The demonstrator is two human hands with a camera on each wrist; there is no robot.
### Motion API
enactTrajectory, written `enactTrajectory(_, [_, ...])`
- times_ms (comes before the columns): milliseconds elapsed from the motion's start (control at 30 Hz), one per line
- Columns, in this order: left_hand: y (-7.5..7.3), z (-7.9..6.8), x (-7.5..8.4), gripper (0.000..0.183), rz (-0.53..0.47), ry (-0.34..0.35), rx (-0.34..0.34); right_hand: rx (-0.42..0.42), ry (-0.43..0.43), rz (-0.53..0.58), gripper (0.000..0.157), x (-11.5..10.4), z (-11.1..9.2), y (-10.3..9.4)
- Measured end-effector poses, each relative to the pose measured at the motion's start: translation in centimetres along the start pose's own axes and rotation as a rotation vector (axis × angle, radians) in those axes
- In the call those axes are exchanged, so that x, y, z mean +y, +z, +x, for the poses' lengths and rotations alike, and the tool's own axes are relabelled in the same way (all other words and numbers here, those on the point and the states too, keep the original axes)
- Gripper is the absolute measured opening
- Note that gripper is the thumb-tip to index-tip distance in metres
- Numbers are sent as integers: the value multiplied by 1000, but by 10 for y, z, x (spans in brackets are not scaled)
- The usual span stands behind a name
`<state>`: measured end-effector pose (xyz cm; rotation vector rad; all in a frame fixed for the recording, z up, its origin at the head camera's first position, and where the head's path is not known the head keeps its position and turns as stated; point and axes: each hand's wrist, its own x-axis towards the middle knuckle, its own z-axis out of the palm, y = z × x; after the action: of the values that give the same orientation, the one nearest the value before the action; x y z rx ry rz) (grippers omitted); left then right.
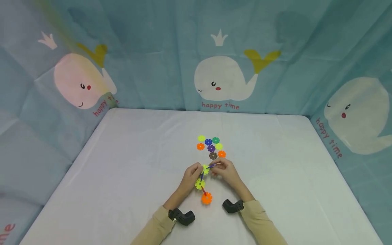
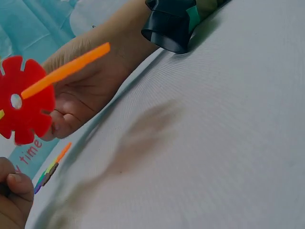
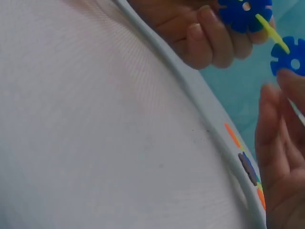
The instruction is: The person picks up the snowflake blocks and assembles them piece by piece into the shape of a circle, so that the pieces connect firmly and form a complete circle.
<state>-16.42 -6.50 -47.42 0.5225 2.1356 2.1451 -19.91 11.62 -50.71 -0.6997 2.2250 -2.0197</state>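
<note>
A chain of notched plastic discs, slotted together at right angles, hangs between the two hands. From its low end it runs through an orange disc, a red disc, a yellow disc, a blue disc, another yellow disc and a second blue disc. My left hand holds the chain near its upper yellow disc, fingers curled. My right hand pinches the end blue disc between thumb and fingers; in the right wrist view the thumb tip covers its lower edge.
Beyond the hands several loose discs lie flat on the white table: among them a green disc, a purple disc, a brown disc and an orange disc. Whale-print curtains border the table.
</note>
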Motion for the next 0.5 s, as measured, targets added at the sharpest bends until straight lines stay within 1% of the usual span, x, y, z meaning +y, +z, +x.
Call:
enactTrajectory(67, [0,-1,3,25,16,30,24,43,-33,-186,23,3,1,0])
enactTrajectory(133, [-1,-1,4,24,21,50,46,63,-28,-416,34,5,2,0])
enactTrajectory(167, [-1,-1,3,23,21,60,56,62,-20,-521,39,5,2,0])
enactTrajectory(233, [-1,-1,3,22,21,77,73,45,-1,-664,42,5,2,0])
enactTrajectory(300, [-1,-1,2,22,12,98,79,44,5,-731,40,3,3,1])
enactTrajectory(400, [-2,-1,0,21,4,140,64,71,-47,-780,33,2,3,0])
enactTrajectory(500, [-2,-1,-1,20,12,187,51,78,-92,-846,38,5,1,-1])
